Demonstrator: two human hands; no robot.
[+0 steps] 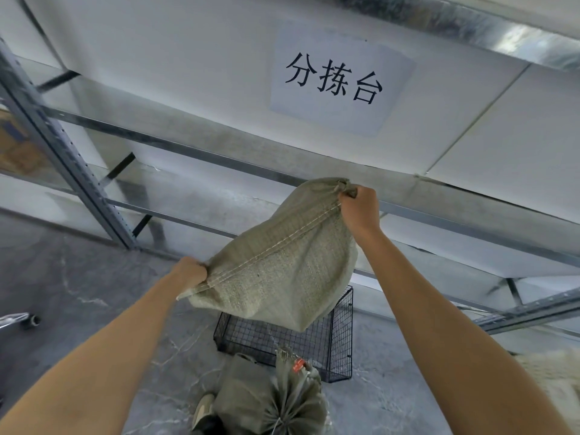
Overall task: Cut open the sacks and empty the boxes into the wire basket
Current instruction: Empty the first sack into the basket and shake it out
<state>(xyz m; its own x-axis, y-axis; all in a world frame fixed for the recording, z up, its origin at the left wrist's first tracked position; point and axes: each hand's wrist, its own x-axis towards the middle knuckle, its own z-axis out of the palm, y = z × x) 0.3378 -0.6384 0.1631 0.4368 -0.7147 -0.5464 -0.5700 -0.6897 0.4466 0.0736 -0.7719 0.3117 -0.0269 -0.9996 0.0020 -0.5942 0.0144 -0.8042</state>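
From the head camera, a person is holding a grey-green woven sack (276, 265) up in the air with both bare arms stretched out. The left hand (190, 273) is gripping the sack's lower left corner, its fingers curled tight round a bunch of cloth at the end of the stitched seam. The right hand (359, 208) is gripping the upper right corner higher up, fingers closed in a fist round the gathered cloth. The seam is running taut and slanted between the two hands, and the body of the sack is hanging below it.

The sack is hanging right above a black wire basket (342, 340) that is standing on the grey marbled floor (78, 277); its lowest fold is covering part of the basket's far side, and whether it is touching the wire cannot be told.

A second sack (251, 400) of the same cloth is lying on the floor just in front of the basket, its neck tied shut in a fan of pleats, with a small red tag (298, 365) whose print is too small to read. A shoe (202, 409) is showing beside it.

Behind, a grey metal shelf rack (62, 152) is standing against the white wall (188, 73). A white paper sign (337, 78) is hanging there, reading 分拣台 in black characters.
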